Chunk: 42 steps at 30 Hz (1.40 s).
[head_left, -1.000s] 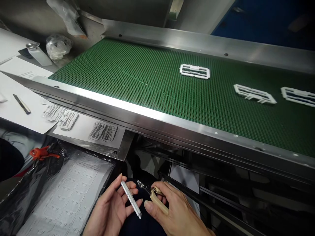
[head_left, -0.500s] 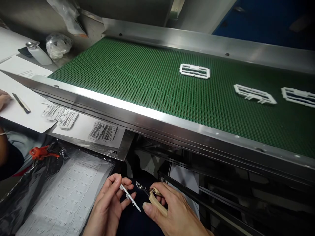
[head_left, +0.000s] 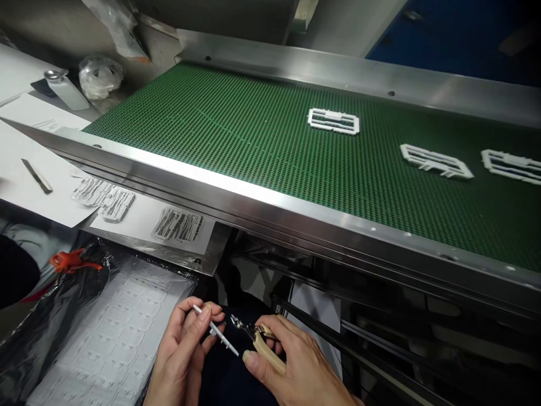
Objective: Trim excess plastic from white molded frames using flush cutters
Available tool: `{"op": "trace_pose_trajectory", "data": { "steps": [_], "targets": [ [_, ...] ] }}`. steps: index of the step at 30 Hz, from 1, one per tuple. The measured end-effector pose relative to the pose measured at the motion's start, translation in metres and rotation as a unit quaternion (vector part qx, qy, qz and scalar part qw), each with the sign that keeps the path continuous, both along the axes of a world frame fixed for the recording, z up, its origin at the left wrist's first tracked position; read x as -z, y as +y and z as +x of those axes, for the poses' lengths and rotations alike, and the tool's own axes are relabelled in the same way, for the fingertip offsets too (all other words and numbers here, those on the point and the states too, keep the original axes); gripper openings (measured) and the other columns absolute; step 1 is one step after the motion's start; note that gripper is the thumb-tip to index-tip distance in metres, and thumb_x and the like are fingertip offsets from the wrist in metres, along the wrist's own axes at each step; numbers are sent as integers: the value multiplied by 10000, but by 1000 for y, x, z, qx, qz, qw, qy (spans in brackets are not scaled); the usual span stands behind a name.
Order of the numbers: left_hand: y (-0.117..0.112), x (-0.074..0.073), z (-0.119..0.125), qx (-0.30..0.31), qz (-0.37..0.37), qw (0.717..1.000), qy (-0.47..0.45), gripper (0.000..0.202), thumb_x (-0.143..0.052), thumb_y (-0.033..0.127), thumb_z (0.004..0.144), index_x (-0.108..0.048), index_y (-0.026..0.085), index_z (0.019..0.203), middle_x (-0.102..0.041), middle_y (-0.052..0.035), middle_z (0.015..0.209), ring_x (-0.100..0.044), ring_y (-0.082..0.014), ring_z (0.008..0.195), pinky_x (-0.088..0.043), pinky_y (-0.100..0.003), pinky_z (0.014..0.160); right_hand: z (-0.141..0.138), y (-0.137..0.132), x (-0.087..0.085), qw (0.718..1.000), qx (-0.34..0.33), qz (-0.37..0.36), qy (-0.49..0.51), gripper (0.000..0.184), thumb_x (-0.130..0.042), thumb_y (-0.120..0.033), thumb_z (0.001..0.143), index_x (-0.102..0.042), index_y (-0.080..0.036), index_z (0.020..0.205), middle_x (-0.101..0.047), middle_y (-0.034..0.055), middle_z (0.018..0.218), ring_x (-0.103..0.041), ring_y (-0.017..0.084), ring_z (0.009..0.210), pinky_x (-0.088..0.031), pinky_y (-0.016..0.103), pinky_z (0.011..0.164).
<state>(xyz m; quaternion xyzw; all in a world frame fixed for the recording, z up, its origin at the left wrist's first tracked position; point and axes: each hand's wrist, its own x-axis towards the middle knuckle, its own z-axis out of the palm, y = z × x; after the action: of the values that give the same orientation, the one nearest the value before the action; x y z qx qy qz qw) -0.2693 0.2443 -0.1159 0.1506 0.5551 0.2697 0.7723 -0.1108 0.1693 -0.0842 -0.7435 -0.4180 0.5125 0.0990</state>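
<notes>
A tray of white parts (head_left: pixel 114 344) lies at lower left; just right of it the left hand (head_left: pixel 183 352) pinches a thin white plastic strip (head_left: pixel 215 330), low before the conveyor belt (head_left: pixel 262 141), while the right hand (head_left: pixel 296 372) grips small cutters (head_left: pixel 256 338) beside it

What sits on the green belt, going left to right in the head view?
Three white plastic frames on the green belt: first frame → second frame → third frame, which is cut off by the right edge.
</notes>
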Motion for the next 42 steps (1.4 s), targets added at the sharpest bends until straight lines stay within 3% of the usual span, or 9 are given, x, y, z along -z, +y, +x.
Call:
{"op": "trace_pose_trajectory", "data": {
  "steps": [8, 17, 32, 38, 42],
  "targets": [
    [-2, -3, 1, -2, 32, 999, 11, 299, -704, 344, 771, -492, 275, 970, -637, 1, 947, -563, -206, 974, -443, -338, 902, 0, 0, 0, 1000, -2, 4, -6, 242, -551, -435, 830, -565, -249, 984, -593, 10, 914, -551, 195, 868, -419, 301, 764],
    [-1, -4, 1, -3, -41, 999, -22, 188, -643, 300, 817, -503, 253, 934, -655, -25, 906, -577, -206, 948, -478, -355, 848, -5, -4, 3, 1000, -12, 5, 3, 264, -580, -461, 801, -571, -254, 965, -575, 14, 912, -535, 211, 887, -423, 308, 780],
    [-5, -4, 4, 1, -42, 999, -31, 172, -621, 302, 837, -495, 257, 945, -656, -24, 904, -564, -182, 920, -473, -310, 785, -9, 1, 3, 999, -43, 17, -24, 230, -617, -460, 785, -563, -251, 865, -558, -15, 814, -536, 188, 801, -378, 286, 711],
    [-7, -4, 5, -7, -42, 999, -31, 156, -617, 285, 844, -497, 250, 937, -650, -28, 913, -567, -181, 942, -483, -312, 811, -10, -6, 8, 994, -68, 36, -74, 264, -588, -493, 820, -571, -259, 939, -597, -8, 872, -573, 195, 831, -356, 287, 717],
    [-7, -4, 6, -13, -48, 998, -28, 134, -617, 279, 846, -506, 244, 912, -650, -29, 907, -580, -176, 925, -505, -305, 799, -10, -3, 8, 994, -68, 39, -81, 253, -559, -476, 837, -524, -228, 799, -576, -12, 789, -544, 163, 731, -320, 277, 653]
  ]
}}
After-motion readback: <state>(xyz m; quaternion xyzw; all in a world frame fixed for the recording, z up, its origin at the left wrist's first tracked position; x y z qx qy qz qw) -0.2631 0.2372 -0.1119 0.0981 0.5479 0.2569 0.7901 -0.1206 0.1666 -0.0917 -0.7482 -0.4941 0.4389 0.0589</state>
